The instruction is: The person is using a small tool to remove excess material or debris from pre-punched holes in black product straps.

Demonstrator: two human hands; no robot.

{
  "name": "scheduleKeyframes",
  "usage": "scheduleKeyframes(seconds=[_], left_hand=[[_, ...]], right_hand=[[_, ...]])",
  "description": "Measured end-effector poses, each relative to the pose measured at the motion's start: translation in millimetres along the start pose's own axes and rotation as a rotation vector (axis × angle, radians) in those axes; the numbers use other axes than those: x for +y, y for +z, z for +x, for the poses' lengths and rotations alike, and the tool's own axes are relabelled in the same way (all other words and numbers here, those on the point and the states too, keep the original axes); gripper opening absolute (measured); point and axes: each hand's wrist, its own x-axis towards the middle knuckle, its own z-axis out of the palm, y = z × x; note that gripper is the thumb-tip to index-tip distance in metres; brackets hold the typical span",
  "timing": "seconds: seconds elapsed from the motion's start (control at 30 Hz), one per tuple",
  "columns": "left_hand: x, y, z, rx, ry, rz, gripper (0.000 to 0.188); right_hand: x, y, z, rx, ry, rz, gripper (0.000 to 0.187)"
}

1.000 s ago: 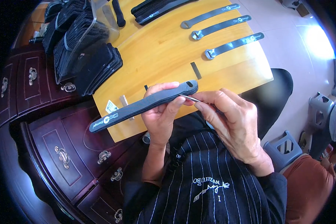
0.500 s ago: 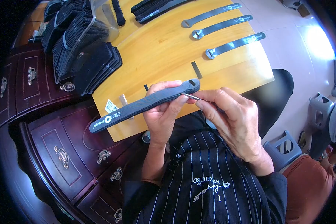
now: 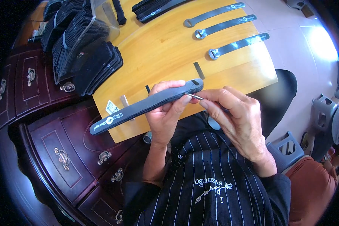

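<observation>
A stack of long black hook-and-loop straps (image 3: 139, 109) slants across in front of me, its rounded, slotted end up to the right and pale printing at its lower left end. My left hand (image 3: 162, 119) is closed around it near the slotted end, fingers behind and thumb on the near edge. Between the thumb and fingertips of my right hand (image 3: 240, 122) is a thin, pointed metal tool (image 3: 194, 96). Its tip meets the near edge of the stack, close to my left thumb; my right fingers hide the rest of it.
Three separate straps (image 3: 229, 24) lie on the yellow wooden table (image 3: 158, 49). A clear plastic bin (image 3: 105, 22) and banded bundles of black straps (image 3: 73, 41) are at the far left. Dark drawers (image 3: 64, 150) stand at left, a grey stool (image 3: 288, 148) at right.
The stack's slotted end and my right hand have shifted very slightly. Both hands keep the same holds, and the tool's tip stays at the stack's edge.
</observation>
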Motion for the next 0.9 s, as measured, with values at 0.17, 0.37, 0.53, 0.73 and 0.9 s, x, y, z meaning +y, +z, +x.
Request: scheduleKeyframes(seconds=[0.17, 0.37, 0.53, 0.73, 0.9], left_hand=[[-2, -2, 1, -0.018, 0.117, 0.173, 0.027], [-18, -7, -1, 0.085, 0.410, 0.357, 0.032], [-2, -16, 2, -0.022, 0.477, 0.728, 0.034], [-16, -8, 12, 0.044, 0.720, 0.746, 0.031], [-14, -12, 12, 0.052, 0.729, 0.786, 0.026]], right_hand=[[0, 5, -1, 0.056, -0.045, -0.058, 0.015], [3, 16, -4, 0.067, -0.060, -0.075, 0.018], [-6, 19, -3, 0.117, -0.076, -0.130, 0.017], [0, 34, 4, 0.227, -0.087, -0.184, 0.015], [16, 47, 12, 0.182, 0.057, 0.428, 0.016]])
